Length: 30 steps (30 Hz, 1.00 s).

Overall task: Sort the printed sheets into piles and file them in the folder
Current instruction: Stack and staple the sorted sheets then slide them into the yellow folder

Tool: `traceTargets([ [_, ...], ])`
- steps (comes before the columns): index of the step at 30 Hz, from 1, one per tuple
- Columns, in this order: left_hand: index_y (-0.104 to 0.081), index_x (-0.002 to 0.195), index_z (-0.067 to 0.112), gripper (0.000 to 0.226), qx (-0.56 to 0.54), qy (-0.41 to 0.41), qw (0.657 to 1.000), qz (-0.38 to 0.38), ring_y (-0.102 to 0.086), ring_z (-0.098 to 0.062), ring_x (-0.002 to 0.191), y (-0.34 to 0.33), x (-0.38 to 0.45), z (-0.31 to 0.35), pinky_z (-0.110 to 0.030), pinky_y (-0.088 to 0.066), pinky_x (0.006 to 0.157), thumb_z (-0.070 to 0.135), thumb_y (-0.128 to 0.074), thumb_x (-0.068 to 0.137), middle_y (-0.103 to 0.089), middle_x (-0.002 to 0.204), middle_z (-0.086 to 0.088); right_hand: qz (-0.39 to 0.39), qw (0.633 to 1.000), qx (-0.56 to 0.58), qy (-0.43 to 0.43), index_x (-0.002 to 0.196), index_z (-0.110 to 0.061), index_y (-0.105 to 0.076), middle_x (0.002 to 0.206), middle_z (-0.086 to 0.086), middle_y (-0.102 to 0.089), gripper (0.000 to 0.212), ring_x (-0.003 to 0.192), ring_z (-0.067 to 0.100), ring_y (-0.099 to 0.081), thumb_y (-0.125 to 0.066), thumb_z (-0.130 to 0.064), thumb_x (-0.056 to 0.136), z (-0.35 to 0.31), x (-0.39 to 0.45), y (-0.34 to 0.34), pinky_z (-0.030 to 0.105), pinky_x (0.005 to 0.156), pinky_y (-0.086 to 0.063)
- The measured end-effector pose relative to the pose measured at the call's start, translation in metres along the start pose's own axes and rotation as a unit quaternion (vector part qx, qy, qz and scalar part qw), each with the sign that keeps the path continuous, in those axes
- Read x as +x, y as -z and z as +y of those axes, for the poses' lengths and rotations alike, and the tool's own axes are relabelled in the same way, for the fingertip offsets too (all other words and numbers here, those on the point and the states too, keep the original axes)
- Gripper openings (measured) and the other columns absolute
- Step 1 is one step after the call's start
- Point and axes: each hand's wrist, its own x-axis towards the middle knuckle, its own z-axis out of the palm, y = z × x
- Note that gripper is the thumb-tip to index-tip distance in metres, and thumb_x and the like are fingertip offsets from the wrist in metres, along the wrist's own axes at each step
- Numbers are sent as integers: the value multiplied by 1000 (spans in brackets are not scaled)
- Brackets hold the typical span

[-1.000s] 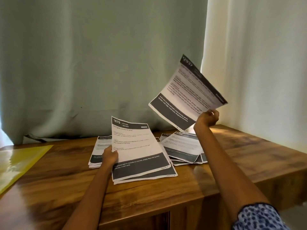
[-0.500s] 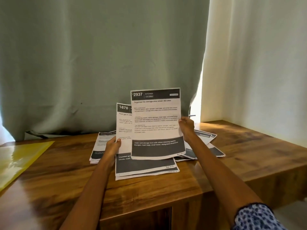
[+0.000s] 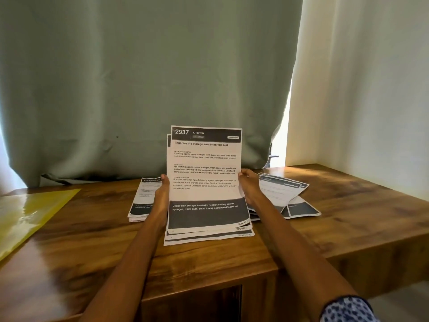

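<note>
A printed sheet headed 2937 KITCHEN [image 3: 205, 163] stands tilted up in front of the middle pile [image 3: 209, 238], its lower edge resting on that pile. My left hand [image 3: 162, 194] grips the left edge of the raised sheets. My right hand [image 3: 249, 187] holds their right edge, thumb on the front. A second pile [image 3: 142, 201] lies flat to the left, partly hidden by my left hand. A fanned pile [image 3: 292, 196] lies to the right. The yellow folder [image 3: 27, 214] lies flat at the table's left.
The wooden table [image 3: 348, 228] ends in a front edge close to me, with a dark gap below it. A grey-green curtain [image 3: 139, 77] hangs behind the piles and a pale curtain [image 3: 359, 77] at the right.
My right hand swung the 2937 sheet down from the upper right and set it in front of the 1670 sheet on the middle pile. Both hands now hold the raised sheets by their side edges.
</note>
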Motion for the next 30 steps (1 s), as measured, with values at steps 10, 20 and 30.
traceTargets([
  [10, -48, 132, 4, 35, 155, -89, 980, 85, -51, -33, 120, 7, 10, -7, -43, -43, 95, 11, -44, 98, -53, 133, -16, 44, 998, 5, 39, 102, -13, -57, 104, 13, -66, 9, 88, 27, -67, -54, -16, 94, 14, -2, 18, 29, 70, -56],
  [20, -46, 134, 4, 36, 161, -73, 979, 105, -48, -33, 123, 15, 17, -5, -43, -41, 97, 9, -41, 99, -50, 136, -16, 117, 983, -108, 86, 111, -9, -58, 108, 13, -67, 21, 85, 25, -67, -44, -20, 99, 26, 4, 39, 20, 59, -52],
  [30, -48, 132, 5, 34, 126, -80, 980, 136, -50, -31, 121, 25, 21, -2, -43, -43, 97, 10, -43, 99, -53, 134, -15, -48, 917, -392, 62, 119, -17, -49, 126, 4, -56, 51, 113, 24, -53, -64, -49, 82, 27, -13, 32, 33, 89, -44],
])
